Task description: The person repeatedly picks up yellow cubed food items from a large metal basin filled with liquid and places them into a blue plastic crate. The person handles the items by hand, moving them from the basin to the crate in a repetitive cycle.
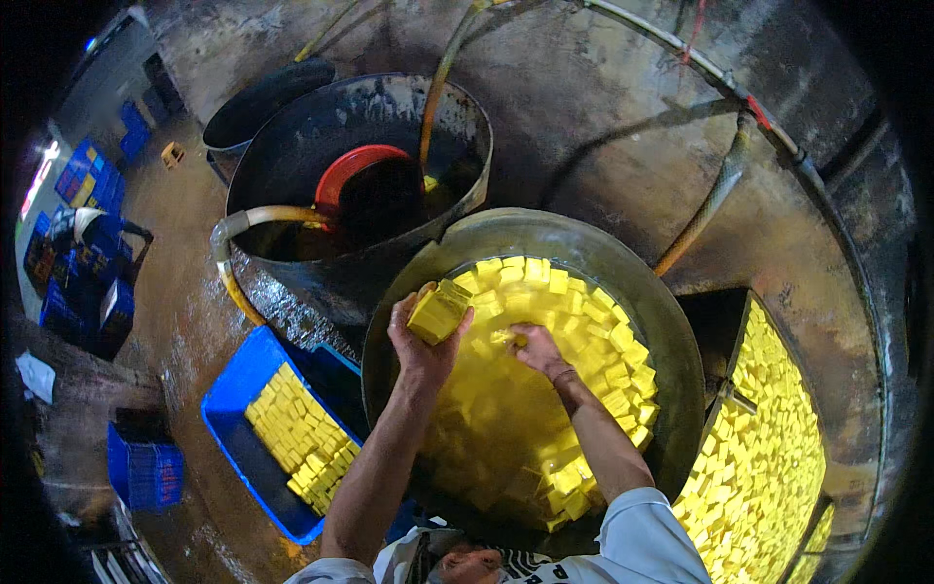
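Observation:
Yellow blocks, which look like tofu, fill much of a large round metal vat (678, 343) of cloudy yellow liquid in front of me. My left hand (427, 339) is raised over the vat's left side and holds yellow blocks (439, 312) stacked together. Near the vat's middle, my right hand (538, 347) is closed around a small yellow piece (502, 336) at the liquid's surface. Floating blocks (620, 337) crowd the far and right sides, and more lie near the front.
Left stands a blue plastic crate (230, 431) partly filled with yellow blocks. Right is a large container of yellow blocks (759, 438). Behind is a dark vat (255, 168) with a red round container (350, 164) and hoses. Blue crates (146, 467) stand farther left, near a person (87, 226).

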